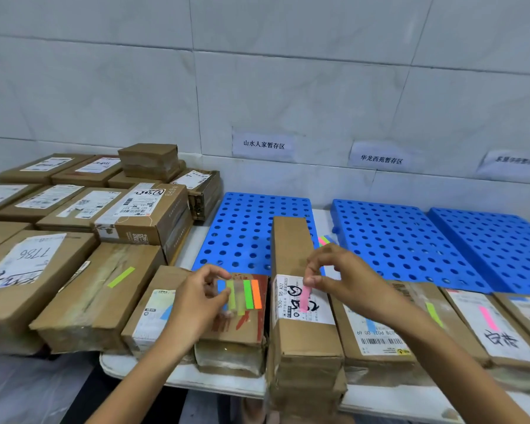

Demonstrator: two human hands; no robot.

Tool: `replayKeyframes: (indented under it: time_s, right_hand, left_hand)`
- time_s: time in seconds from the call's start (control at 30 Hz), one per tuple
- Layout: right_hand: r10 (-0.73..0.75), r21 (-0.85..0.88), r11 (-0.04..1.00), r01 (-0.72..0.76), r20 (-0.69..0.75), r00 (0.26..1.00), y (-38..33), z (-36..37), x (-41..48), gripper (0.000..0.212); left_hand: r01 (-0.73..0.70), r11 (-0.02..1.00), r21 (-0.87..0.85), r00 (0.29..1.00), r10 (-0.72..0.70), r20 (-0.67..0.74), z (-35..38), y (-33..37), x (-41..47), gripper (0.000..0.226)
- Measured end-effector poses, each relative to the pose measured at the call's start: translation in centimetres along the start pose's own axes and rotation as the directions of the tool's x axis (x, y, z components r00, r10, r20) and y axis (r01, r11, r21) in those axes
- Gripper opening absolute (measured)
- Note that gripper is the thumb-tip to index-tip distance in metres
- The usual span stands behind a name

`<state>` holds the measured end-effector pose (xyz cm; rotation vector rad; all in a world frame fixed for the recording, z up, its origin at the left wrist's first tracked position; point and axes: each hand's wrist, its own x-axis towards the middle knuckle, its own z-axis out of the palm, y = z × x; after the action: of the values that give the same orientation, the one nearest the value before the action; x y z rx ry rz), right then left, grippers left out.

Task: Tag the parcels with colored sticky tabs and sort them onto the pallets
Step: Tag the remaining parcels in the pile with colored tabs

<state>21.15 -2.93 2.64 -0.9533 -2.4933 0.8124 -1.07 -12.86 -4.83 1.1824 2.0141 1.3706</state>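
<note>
While the left hand (pixel 193 301) pinches a clear sheet of sticky tabs (pixel 242 293) between thumb and curled fingers, showing blue, yellow, green and orange strips, the right hand (pixel 340 276) pinches the top end of a pink tab (pixel 305 298) between thumb and forefinger. That tab hangs over the white shipping label (pixel 288 304) of a long narrow parcel (pixel 291 246), which lies in the front row on the worktop (pixel 184 376), its far end pointing toward the leftmost blue pallet (pixel 242 228). Whether the tab touches the label cannot be told. A middle pallet (pixel 389 240) and a right pallet (pixel 496 240), both blue and perforated, lie along the tiled wall below paper signs (pixel 263 145). Tagged parcels (pixel 487 319) flank the long one, and a pile of cartons (pixel 74 209) fills the left.
</note>
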Motion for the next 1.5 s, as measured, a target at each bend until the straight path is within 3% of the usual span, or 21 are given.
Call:
replayKeyframes:
  time_s: [0.07, 0.17, 0.27, 0.37, 0.43, 0.5, 0.77, 0.9, 1.03, 1.17, 1.3, 1.4, 1.47, 1.5]
  right_hand:
    - [0.015, -0.062, 0.998, -0.019, -0.063, 0.998, 0.1, 1.6, -0.1, 0.012]
    - [-0.034, -0.151, 0.988, -0.001, -0.229, 0.973, 0.5, 3.5, -0.2, 0.014]
    - [0.003, -0.028, 1.000, -0.010, -0.248, 0.969, 0.9, 3.6, -0.7, 0.030]
    - [0.112, 0.137, 0.986, -0.095, -0.122, 0.986, 1.2, 3.9, -1.2, 0.056]
    - [0.135, 0.280, 0.954, -0.109, -0.076, 0.988, 1.5, 4.5, -1.2, 0.052]
    - [0.158, 0.416, 0.901, -0.125, -0.046, 0.986, 1.6, 4.9, -1.3, 0.046]
    - [0.108, 0.574, 0.818, -0.046, -0.073, 0.992, -2.5, 3.2, -0.5, 0.050]
    - [0.056, 0.651, 0.759, 0.005, -0.074, 0.996, -5.7, 2.9, 1.7, 0.056]
    - [-0.020, 0.739, 0.671, 0.060, -0.063, 0.998, -8.6, 4.1, 4.7, 0.054]
    - [-0.033, 0.705, 0.709, -0.021, 0.062, 0.998, -11.7, 6.9, 7.6, 0.052]
    - [-0.043, 0.744, 0.664, -0.071, 0.133, 0.990, -13.4, 8.4, 11.5, 0.030]
    - [-0.025, 0.843, 0.520, -0.137, 0.176, 0.984, -14.1, 8.5, 15.9, 0.018]
    - [0.026, 0.887, 0.418, -0.194, 0.202, 0.979, -13.9, 8.7, 19.3, 0.022]
    - [0.049, 0.886, 0.419, -0.200, 0.198, 0.979, -13.6, 8.9, 21.3, 0.028]
  left_hand:
    - [-0.103, 0.966, 0.236, 0.994, 0.108, -0.007, 0.3, -0.2, -0.3, 0.022]
    - [-0.183, 0.811, 0.556, 0.972, 0.233, -0.019, 0.9, 0.1, -0.8, 0.027]
    - [-0.225, 0.896, 0.383, 0.974, 0.219, 0.062, 1.8, 2.0, -1.7, 0.036]
    - [-0.157, 0.978, 0.136, 0.964, 0.121, 0.237, 3.3, 3.8, -3.2, 0.040]
    - [-0.132, 0.991, 0.033, 0.942, 0.115, 0.316, 4.4, 4.3, -4.0, 0.041]
    - [-0.121, 0.992, -0.032, 0.943, 0.125, 0.307, 5.1, 4.5, -4.5, 0.050]
    - [-0.114, 0.939, -0.324, 0.977, 0.164, 0.134, 3.2, 6.4, -4.7, 0.042]
    - [-0.096, 0.862, -0.498, 0.986, 0.151, 0.070, 0.3, 6.6, -3.7, 0.055]
    - [-0.146, 0.743, -0.653, 0.988, 0.078, -0.132, -3.7, 6.6, -1.6, 0.038]
    - [-0.245, 0.715, -0.655, 0.942, 0.014, -0.336, -7.7, 6.2, 1.0, 0.032]
    - [-0.271, 0.730, -0.628, 0.906, -0.028, -0.423, -10.9, 5.3, 3.9, 0.033]
    - [-0.219, 0.759, -0.614, 0.908, -0.073, -0.413, -13.5, 4.0, 7.1, 0.043]
    - [-0.141, 0.795, -0.590, 0.923, -0.110, -0.369, -15.3, 2.8, 9.5, 0.048]
    - [-0.107, 0.817, -0.567, 0.931, -0.118, -0.345, -16.2, 2.2, 10.9, 0.047]
